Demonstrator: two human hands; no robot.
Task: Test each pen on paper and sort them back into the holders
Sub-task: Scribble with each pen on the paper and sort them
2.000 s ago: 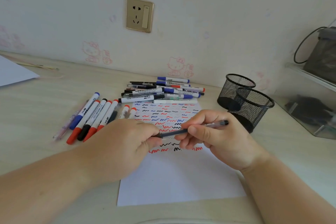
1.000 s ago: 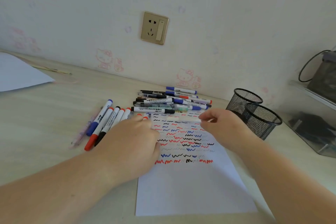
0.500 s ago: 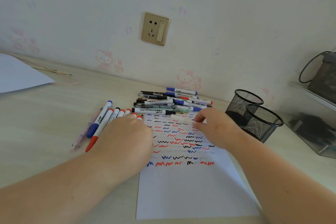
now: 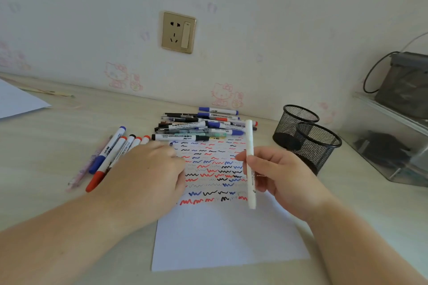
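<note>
Our right hand (image 4: 275,173) pinches a white pen (image 4: 250,164) upright over the paper (image 4: 227,233); left hand (image 4: 148,176) flat, relaxed. Pen pile (image 4: 199,126) behind; two mesh holders (image 4: 308,136) right on the surface (image 4: 46,146).

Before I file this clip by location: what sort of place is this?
Probably a desk at home, perhaps in a child's room: cartoon cat stickers on the wall beside a socket, a scribbled test sheet, loose markers and two mesh holders.

right hand (image 4: 278,176) grips white pen (image 4: 250,164) upright | left hand (image 4: 148,173) flat on paper (image 4: 227,238)
</note>
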